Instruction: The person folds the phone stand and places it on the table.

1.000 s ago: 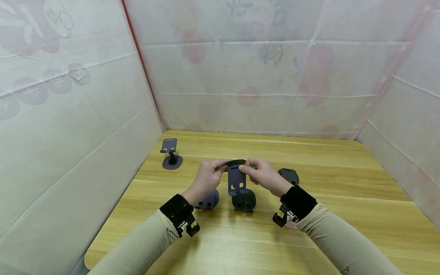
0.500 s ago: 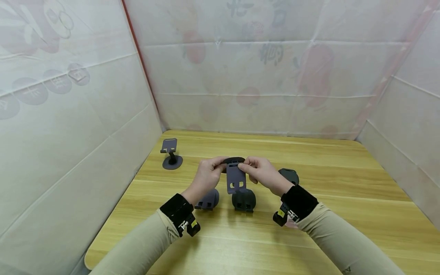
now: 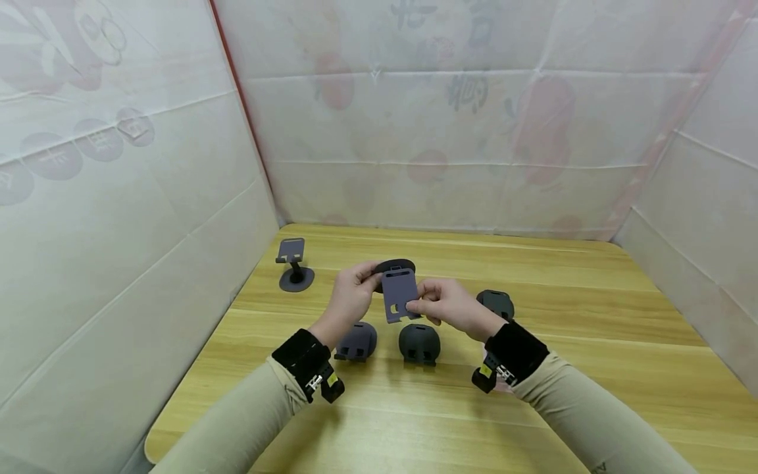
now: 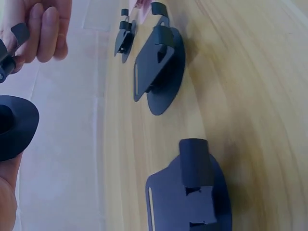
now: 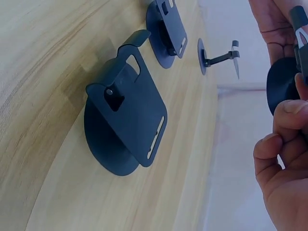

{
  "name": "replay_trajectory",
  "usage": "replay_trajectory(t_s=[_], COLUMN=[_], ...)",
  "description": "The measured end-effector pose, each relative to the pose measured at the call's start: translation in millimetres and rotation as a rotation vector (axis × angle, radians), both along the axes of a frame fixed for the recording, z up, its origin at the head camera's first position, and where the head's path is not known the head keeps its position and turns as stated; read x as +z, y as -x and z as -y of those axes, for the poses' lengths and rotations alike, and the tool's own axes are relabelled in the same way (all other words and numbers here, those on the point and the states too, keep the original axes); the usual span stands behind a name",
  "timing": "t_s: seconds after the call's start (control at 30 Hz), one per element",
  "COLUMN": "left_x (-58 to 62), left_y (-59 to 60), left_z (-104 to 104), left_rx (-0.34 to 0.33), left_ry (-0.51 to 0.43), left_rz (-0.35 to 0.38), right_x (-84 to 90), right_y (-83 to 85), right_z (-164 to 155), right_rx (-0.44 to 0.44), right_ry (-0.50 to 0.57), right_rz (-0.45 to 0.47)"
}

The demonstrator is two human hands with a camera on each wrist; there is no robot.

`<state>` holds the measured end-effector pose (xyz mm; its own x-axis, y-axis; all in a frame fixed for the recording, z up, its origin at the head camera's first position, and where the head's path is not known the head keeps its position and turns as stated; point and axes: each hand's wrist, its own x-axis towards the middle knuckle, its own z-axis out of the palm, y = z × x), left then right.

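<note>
Above the middle of the table, both hands hold a purple-grey phone stand (image 3: 399, 289). My left hand (image 3: 351, 299) grips the edge of its round base (image 4: 21, 130). With thumb and fingers, my right hand (image 3: 453, 304) pinches the slotted phone plate near its lipped end. The plate is swung out from the base and tilts down toward me. Below the hands, a folded purple-grey stand (image 3: 357, 341) and a folded dark stand (image 3: 419, 345) lie side by side. Another dark stand (image 3: 496, 303) lies partly hidden behind my right wrist.
An unfolded phone stand (image 3: 296, 278) stands upright at the table's back left. Something pink (image 3: 503, 387) shows partly under the right wrist. Cloth walls (image 3: 450, 151) enclose the wooden table (image 3: 568, 276) at the back and sides.
The held stand has shifted a little left and up, its base tilting further into view. My right fingers have moved from the plate's upper end down to its lipped end.
</note>
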<state>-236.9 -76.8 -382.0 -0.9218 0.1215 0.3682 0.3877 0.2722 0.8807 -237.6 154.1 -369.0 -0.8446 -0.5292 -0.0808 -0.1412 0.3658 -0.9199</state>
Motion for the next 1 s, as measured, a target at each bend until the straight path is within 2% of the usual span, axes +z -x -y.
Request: replay_trajectory(t_s=[0.33,0.7,0.87,1.0], left_x=[1.3,2.2,2.3,2.6], left_y=[-1.4,-3.4,-3.2,-2.5], left_z=[-4.6,-5.0,-5.5,-6.3], left_rx=[-0.010,-0.116,-0.141,-0.159], left_ry=[-0.082,-0.270,-0.344,-0.390], left_rz=[0.123,0.288,0.370,0.404], right_x=[1.2,0.5,-1.5,-4.0], right_y=[-4.2,-7.3,-8.4,-8.5], right_z=[-1.9,-3.9,-2.0,-0.1], right_rx=[-0.009,-0.037,-0.049,-0.063], right_ry=[-0.072,-0.092,-0.118,-0.161], right_rz=[-0.035,-0.072,-0.119,-0.201])
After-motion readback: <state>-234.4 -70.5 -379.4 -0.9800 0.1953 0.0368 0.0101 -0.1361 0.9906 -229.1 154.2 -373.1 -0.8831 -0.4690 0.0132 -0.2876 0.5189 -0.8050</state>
